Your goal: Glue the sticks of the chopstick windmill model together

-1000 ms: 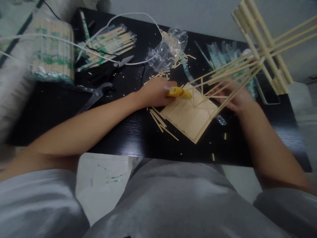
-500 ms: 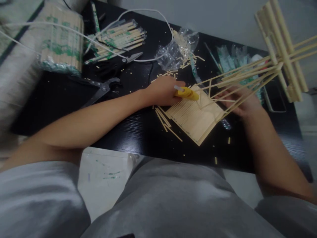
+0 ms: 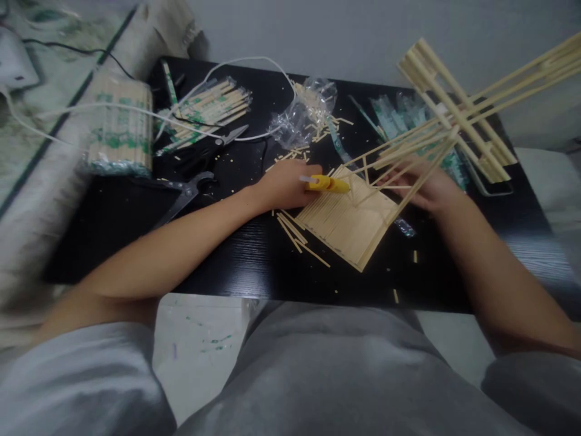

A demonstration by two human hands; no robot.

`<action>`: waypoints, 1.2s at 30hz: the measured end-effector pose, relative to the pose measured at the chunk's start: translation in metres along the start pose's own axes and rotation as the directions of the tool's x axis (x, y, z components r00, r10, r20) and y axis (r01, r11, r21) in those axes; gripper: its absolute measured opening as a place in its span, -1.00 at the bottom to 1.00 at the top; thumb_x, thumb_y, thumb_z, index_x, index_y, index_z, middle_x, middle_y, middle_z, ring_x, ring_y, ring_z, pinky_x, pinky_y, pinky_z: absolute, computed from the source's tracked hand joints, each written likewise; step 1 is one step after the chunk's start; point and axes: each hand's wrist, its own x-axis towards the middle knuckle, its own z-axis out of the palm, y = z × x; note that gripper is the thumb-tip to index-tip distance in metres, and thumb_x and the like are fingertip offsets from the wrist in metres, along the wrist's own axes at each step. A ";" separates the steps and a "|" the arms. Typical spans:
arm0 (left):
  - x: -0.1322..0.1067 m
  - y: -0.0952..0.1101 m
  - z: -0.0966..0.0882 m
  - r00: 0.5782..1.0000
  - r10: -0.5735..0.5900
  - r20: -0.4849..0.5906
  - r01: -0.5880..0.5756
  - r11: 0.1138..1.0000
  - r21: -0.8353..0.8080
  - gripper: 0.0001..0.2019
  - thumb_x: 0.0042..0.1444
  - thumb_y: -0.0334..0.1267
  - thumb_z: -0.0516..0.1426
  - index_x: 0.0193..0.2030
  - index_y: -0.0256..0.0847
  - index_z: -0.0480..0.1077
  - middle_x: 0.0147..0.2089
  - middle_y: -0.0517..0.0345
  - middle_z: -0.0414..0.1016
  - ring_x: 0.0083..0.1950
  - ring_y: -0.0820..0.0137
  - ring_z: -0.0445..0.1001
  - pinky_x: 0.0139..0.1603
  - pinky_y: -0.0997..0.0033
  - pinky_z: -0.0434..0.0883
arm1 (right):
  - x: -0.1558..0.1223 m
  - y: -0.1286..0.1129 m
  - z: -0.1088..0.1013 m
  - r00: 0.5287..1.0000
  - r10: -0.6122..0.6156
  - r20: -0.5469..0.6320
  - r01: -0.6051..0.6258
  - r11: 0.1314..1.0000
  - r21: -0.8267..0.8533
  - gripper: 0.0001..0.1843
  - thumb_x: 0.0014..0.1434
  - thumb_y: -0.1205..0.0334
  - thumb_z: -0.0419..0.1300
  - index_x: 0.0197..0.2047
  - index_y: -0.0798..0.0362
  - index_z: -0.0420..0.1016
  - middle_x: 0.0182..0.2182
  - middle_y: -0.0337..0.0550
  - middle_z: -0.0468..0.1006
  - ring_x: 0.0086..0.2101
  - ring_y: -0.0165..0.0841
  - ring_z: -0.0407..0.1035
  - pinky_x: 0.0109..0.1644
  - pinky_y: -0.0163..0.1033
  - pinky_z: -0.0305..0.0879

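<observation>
My left hand [image 3: 290, 183] is closed around a yellow glue gun [image 3: 330, 184], a translucent stick poking from its left end. The gun's right end meets the flat wooden stick panel [image 3: 363, 227] near the thin struts. Behind the struts, my right hand [image 3: 420, 183] grips the stick framework [image 3: 422, 181], its fingers partly hidden by the sticks. That framework slants up to the right from the panel to a crosspiece of thick sticks [image 3: 458, 112]. Several loose thin sticks [image 3: 295, 233] lie beside the panel's left corner.
On the black table [image 3: 254, 266] are scissors [image 3: 222, 142], pliers [image 3: 186, 192], wrapped chopsticks [image 3: 213, 106] and a full chopstick pack [image 3: 120, 124]. A white cable [image 3: 181, 125] loops across. Crumpled clear plastic [image 3: 308, 112], stick offcuts and empty wrappers [image 3: 399, 115] lie at the back.
The whole view has shifted, with the table's back edge and wall now lower in frame. The crosspiece appears farther left. Both hands keep their holds, the glue gun still at the panel.
</observation>
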 end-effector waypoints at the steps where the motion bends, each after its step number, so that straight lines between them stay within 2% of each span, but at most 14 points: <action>1: 0.000 0.000 0.000 1.000 0.008 -0.003 -0.008 1.000 0.009 -0.81 0.38 -0.07 0.27 0.00 -0.06 0.65 -0.18 0.02 0.68 -0.09 0.08 0.68 -0.05 0.13 0.42 | 0.000 0.000 0.001 1.000 0.006 0.009 -0.006 1.000 0.006 -0.87 0.52 0.38 0.43 -0.14 0.02 0.77 -0.25 -0.07 0.77 -0.29 -0.28 0.68 -0.08 -0.21 0.83; 4: 0.000 0.000 -0.001 1.000 0.025 -0.010 -0.024 0.999 0.035 -0.84 0.37 -0.07 0.27 -0.04 -0.04 0.63 -0.23 0.08 0.67 -0.15 0.13 0.65 -0.12 0.17 0.37 | 0.001 0.001 0.000 1.000 0.013 0.003 -0.013 1.000 0.014 -0.90 0.50 0.35 0.49 -0.12 0.02 0.74 -0.35 -0.11 0.71 -0.34 -0.27 0.66 -0.05 -0.17 0.85; 7: -0.001 0.000 -0.003 1.000 0.019 -0.003 -0.018 0.998 0.054 -0.87 0.37 -0.09 0.27 -0.09 -0.03 0.60 -0.23 0.07 0.68 -0.16 0.15 0.65 -0.17 0.18 0.34 | 0.001 0.002 -0.001 1.000 0.020 0.005 -0.020 1.000 0.024 -0.88 0.49 0.34 0.53 -0.11 0.01 0.71 -0.33 -0.11 0.73 -0.33 -0.26 0.68 -0.02 -0.17 0.86; 12: -0.002 -0.002 -0.004 0.999 0.035 0.006 -0.035 0.997 0.066 -0.87 0.39 -0.08 0.25 -0.12 -0.04 0.56 -0.21 0.06 0.69 -0.16 0.15 0.64 -0.18 0.18 0.32 | -0.001 0.000 0.001 0.999 0.045 -0.015 -0.044 0.998 0.044 -0.86 0.49 0.46 0.43 -0.11 0.03 0.70 -0.28 -0.08 0.76 -0.30 -0.26 0.71 0.08 -0.14 0.87; 15: -0.002 -0.004 -0.004 0.999 0.046 0.002 -0.046 0.997 0.061 -0.84 0.41 -0.06 0.23 -0.14 -0.05 0.54 -0.21 0.07 0.69 -0.17 0.18 0.64 -0.18 0.20 0.33 | -0.001 -0.003 0.004 0.998 0.057 -0.006 -0.056 0.997 0.057 -0.84 0.49 0.49 0.45 -0.10 0.03 0.72 -0.28 -0.09 0.78 -0.30 -0.27 0.72 0.04 -0.18 0.87; 19: -0.003 -0.008 -0.002 0.996 0.079 -0.036 -0.078 0.996 0.033 -0.84 0.42 -0.06 0.25 -0.15 -0.05 0.54 -0.23 0.10 0.69 -0.17 0.20 0.65 -0.16 0.22 0.40 | -0.001 -0.004 0.006 0.997 0.045 0.066 -0.049 0.997 0.064 -0.83 0.53 0.43 0.49 -0.11 0.00 0.68 -0.29 -0.13 0.77 -0.31 -0.29 0.73 -0.08 -0.25 0.85; 24: -0.004 -0.010 -0.001 0.993 0.100 -0.062 -0.098 0.995 0.034 -0.86 0.41 -0.09 0.26 -0.17 -0.05 0.55 -0.28 0.12 0.66 -0.20 0.23 0.63 -0.20 0.26 0.41 | -0.001 -0.002 0.005 0.995 0.036 0.092 -0.041 0.997 0.058 -0.90 0.59 0.39 0.47 -0.03 0.02 0.71 -0.25 -0.11 0.79 -0.29 -0.29 0.73 -0.02 -0.25 0.84; 28: -0.004 -0.010 -0.002 0.992 0.106 -0.064 -0.105 0.994 0.018 -0.84 0.40 -0.07 0.28 -0.17 -0.05 0.55 -0.29 0.14 0.65 -0.22 0.23 0.61 -0.20 0.27 0.40 | -0.001 -0.003 0.004 0.995 0.047 0.089 -0.051 0.998 0.045 -0.87 0.60 0.37 0.49 -0.04 -0.01 0.67 -0.22 -0.14 0.79 -0.26 -0.29 0.74 0.02 -0.21 0.84; 32: -0.004 -0.011 -0.001 0.992 0.110 -0.053 -0.110 0.994 0.019 -0.83 0.42 -0.08 0.28 -0.17 -0.07 0.56 -0.29 0.12 0.65 -0.22 0.24 0.61 -0.20 0.28 0.39 | -0.003 -0.007 0.007 0.989 0.067 0.135 -0.075 0.996 0.054 -0.82 0.66 0.46 0.36 -0.07 0.06 0.65 -0.23 -0.13 0.76 -0.28 -0.33 0.72 -0.01 -0.26 0.79; 36: -0.004 -0.013 0.001 0.994 0.099 -0.054 -0.098 0.995 0.017 -0.81 0.45 -0.06 0.27 -0.18 -0.07 0.56 -0.29 0.11 0.66 -0.23 0.25 0.61 -0.20 0.28 0.41 | -0.006 -0.011 0.013 0.989 0.098 0.114 -0.105 0.993 0.055 -0.67 0.70 0.53 0.16 -0.05 0.07 0.71 -0.21 -0.09 0.79 -0.25 -0.33 0.72 0.01 -0.24 0.78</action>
